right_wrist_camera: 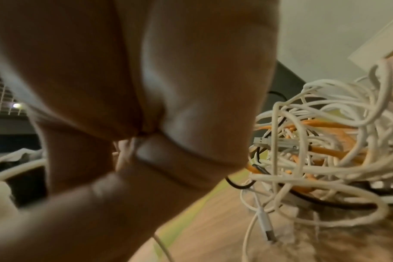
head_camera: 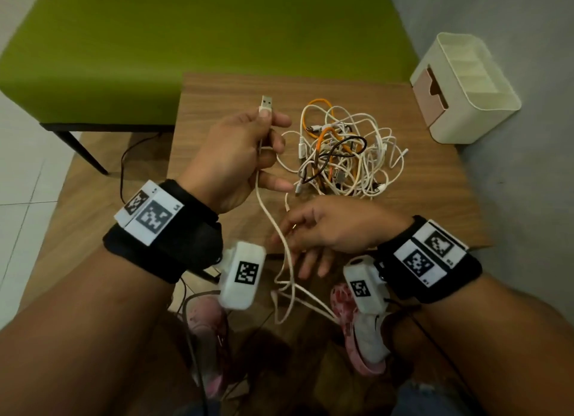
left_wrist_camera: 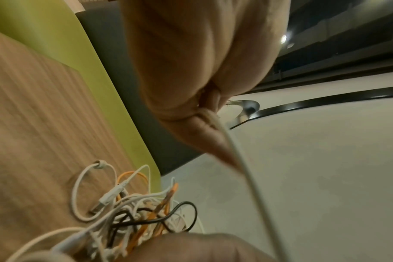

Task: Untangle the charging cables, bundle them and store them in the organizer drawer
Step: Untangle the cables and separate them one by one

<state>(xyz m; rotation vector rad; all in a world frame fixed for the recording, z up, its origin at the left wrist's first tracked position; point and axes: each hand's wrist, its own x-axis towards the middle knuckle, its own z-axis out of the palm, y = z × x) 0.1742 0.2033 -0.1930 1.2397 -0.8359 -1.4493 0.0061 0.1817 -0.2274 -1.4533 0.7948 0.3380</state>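
Observation:
A tangle of white, orange and black charging cables (head_camera: 344, 154) (left_wrist_camera: 141, 212) (right_wrist_camera: 325, 150) lies mid-table. My left hand (head_camera: 245, 148) is raised to its left and grips one white cable (head_camera: 273, 226) (left_wrist_camera: 238, 159), whose USB plug (head_camera: 266, 103) sticks up above the thumb. That cable drops past the table's front edge and loops toward the floor. My right hand (head_camera: 323, 229) hovers at the front edge, thumb and forefinger loosely round the same cable, the other fingers relaxed. The white organizer (head_camera: 484, 105) with a pink drawer (head_camera: 430, 100) stands at the far right corner.
The small wooden table (head_camera: 217, 86) stands against a grey wall on the right. A green bench (head_camera: 186, 42) is behind it. Pink shoes (head_camera: 366, 338) and a black cord (head_camera: 192, 338) lie on the floor under my wrists.

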